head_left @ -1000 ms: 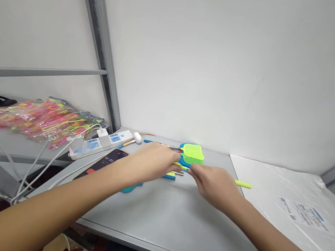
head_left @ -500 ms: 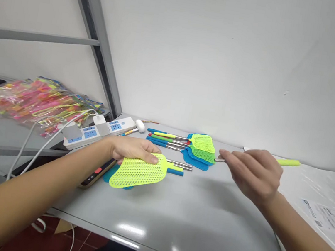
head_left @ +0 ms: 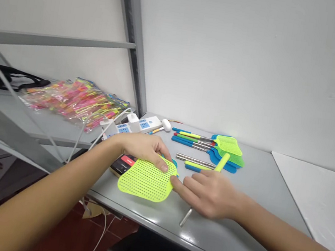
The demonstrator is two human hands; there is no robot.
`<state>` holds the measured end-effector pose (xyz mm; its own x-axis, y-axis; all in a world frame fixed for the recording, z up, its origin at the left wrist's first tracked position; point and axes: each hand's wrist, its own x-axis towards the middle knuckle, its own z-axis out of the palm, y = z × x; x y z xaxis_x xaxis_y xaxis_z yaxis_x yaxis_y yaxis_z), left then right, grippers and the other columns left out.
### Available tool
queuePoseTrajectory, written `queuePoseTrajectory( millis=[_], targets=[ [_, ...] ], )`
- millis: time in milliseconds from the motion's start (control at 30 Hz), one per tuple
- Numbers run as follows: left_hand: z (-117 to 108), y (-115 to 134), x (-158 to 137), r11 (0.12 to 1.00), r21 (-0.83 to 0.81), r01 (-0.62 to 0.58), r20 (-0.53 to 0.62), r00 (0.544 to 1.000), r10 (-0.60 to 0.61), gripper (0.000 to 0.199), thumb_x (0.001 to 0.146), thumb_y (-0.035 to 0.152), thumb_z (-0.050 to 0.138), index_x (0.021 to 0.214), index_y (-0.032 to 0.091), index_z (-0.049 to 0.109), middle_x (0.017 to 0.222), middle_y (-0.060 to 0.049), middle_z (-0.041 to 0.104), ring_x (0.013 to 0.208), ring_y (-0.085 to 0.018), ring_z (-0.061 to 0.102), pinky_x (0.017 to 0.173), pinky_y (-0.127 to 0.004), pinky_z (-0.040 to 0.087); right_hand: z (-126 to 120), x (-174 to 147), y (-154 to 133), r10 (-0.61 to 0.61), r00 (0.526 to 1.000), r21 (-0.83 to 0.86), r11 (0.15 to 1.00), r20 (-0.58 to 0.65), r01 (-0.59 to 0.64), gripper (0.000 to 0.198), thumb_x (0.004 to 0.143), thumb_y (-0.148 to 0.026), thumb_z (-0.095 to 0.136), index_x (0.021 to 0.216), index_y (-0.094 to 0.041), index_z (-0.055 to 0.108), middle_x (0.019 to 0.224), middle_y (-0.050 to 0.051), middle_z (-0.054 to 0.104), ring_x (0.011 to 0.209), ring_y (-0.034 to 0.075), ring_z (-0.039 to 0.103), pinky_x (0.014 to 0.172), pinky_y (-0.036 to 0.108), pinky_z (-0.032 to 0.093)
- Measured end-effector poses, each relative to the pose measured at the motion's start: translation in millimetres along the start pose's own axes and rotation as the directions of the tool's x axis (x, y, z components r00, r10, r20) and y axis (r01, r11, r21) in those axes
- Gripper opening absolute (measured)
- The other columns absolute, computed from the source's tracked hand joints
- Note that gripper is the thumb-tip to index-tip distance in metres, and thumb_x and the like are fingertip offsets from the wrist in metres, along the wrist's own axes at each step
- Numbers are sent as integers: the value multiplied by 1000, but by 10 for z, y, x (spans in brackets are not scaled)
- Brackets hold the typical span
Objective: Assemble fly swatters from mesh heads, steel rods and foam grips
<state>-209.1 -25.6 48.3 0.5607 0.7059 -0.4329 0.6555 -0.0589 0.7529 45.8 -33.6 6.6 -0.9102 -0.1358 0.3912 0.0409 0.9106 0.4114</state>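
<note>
My left hand (head_left: 151,152) pinches a yellow fly swatter head (head_left: 146,183), its thumb on top of the perforated sheet. My right hand (head_left: 207,194) is closed around a metal rod (head_left: 185,218) with a yellow handle (head_left: 222,163); the rod's bare end points down toward the table edge. My right index finger touches the right edge of the swatter head, by its neck. Behind the hands lie several fly swatters (head_left: 230,145) in yellow, green and blue. Nearer are loose metal rods (head_left: 194,159) and a blue handle (head_left: 192,168). Part of a blue swatter head is hidden behind my left hand.
At the left stand a white power strip (head_left: 152,122) with cables and a black and red device (head_left: 124,163). Bagged colourful items (head_left: 80,100) lie past the metal frame post (head_left: 134,49). White plastic packaging (head_left: 309,184) covers the right side of the table (head_left: 251,238).
My right hand has moved left with the handled rod, from beside the swatter pile to the yellow swatter head. The rod has turned more upright. The view has shifted left.
</note>
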Motion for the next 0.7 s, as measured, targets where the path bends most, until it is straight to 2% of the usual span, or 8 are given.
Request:
queuePoseTrajectory(
  millis=[67,100,167,200,233,300,467,700],
  targets=[
    [26,-50,-121,995,104,-10,-190,981,30,40,76,48,69,107,23,71,87,-1,69,73,-16,62,63,-24,45,52,33,-56,-23,999,-9,1000,-28,23,27,92,-10,41,115,-4,55,67,1,57,54,14,52,45,31,32],
    [62,-69,-189,987,159,-6,-346,936,61,39,78,47,67,109,23,69,88,-1,68,75,-16,61,64,-24,45,86,48,-75,-18,999,-21,1000,-27,17,26,92,-9,42,113,-3,55,68,2,58,55,14,53,46,31,34],
    [205,-90,-316,968,248,30,-676,721,151,31,86,42,59,108,21,67,89,-2,67,78,-17,60,68,-28,45,179,79,-98,9,1000,-46,999,3,-9,24,91,-6,41,109,-4,56,71,4,61,56,15,55,46,31,35],
    [317,-96,-365,959,276,56,-781,595,190,27,90,40,54,104,21,66,92,-3,67,80,-18,60,71,-29,45,236,93,-103,23,999,-53,998,23,-22,23,91,-5,41,108,-4,57,71,5,61,56,15,55,47,31,36],
    [452,-104,-398,956,288,52,-827,516,221,24,93,36,48,100,21,65,94,-4,66,84,-18,60,74,-31,45,299,105,-106,36,998,-55,998,42,-34,23,91,-5,40,106,-4,57,71,5,62,56,15,55,47,31,36],
    [768,-138,-413,948,318,-15,-823,492,284,22,96,29,43,96,20,63,93,-3,65,87,-18,59,79,-32,46,421,121,-108,53,995,-44,998,82,-49,22,91,-4,40,105,-5,57,71,5,61,56,16,55,48,31,36],
    [1422,-343,-247,907,418,-48,-763,524,379,25,93,20,45,115,21,58,110,-8,62,104,-23,55,92,-39,47,561,124,-116,88,977,-29,996,195,-84,20,90,-6,42,103,-9,58,67,3,58,53,17,53,46,32,32],
    [1515,-438,-110,877,475,75,-733,586,346,37,94,20,44,131,19,49,132,-11,54,125,-27,46,108,-48,40,494,49,-92,92,978,-20,996,187,-90,26,90,-5,40,111,-3,56,69,4,58,54,18,54,46,33,32]
  ],
)
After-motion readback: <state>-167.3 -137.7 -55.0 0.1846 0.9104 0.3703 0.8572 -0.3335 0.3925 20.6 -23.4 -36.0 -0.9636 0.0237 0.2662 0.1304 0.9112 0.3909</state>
